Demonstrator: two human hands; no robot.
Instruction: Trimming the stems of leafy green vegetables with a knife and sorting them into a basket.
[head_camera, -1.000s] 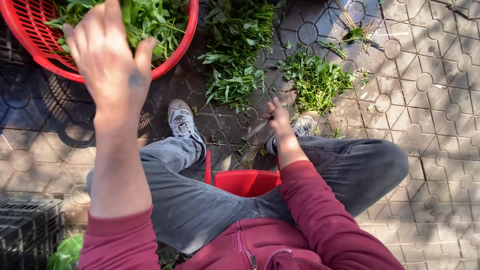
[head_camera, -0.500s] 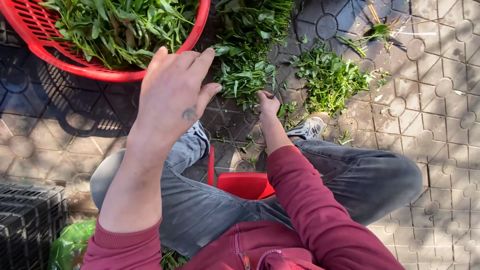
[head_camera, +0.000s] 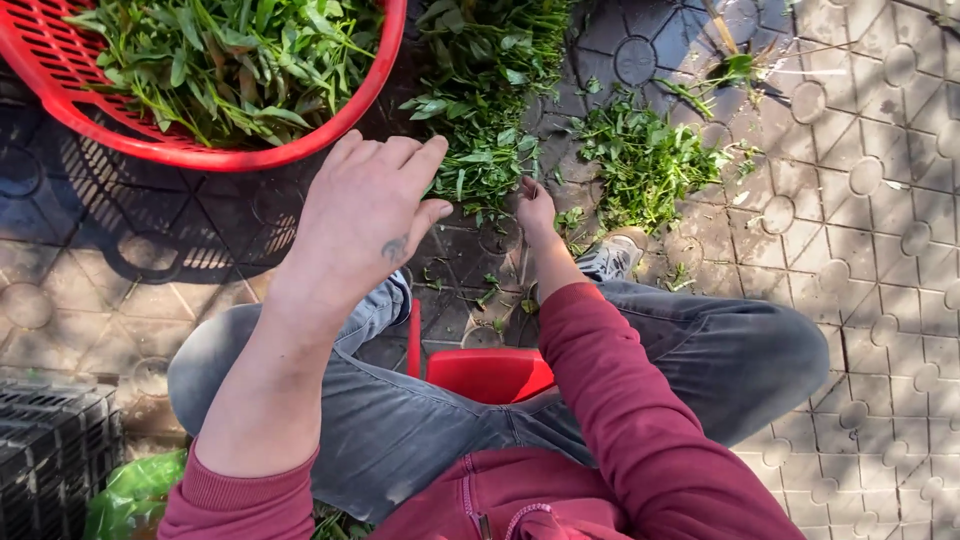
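My left hand (head_camera: 365, 215) hangs empty with loose, half-spread fingers, between the red basket (head_camera: 215, 155) and the heap of greens (head_camera: 480, 140) on the pavement. My right hand (head_camera: 535, 205) reaches low to that heap; whether its fingers pinch anything I cannot tell. I think stems can slip and scatter.

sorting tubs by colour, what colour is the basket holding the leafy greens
Red, a slotted plastic basket; the head view shows it, upper left.
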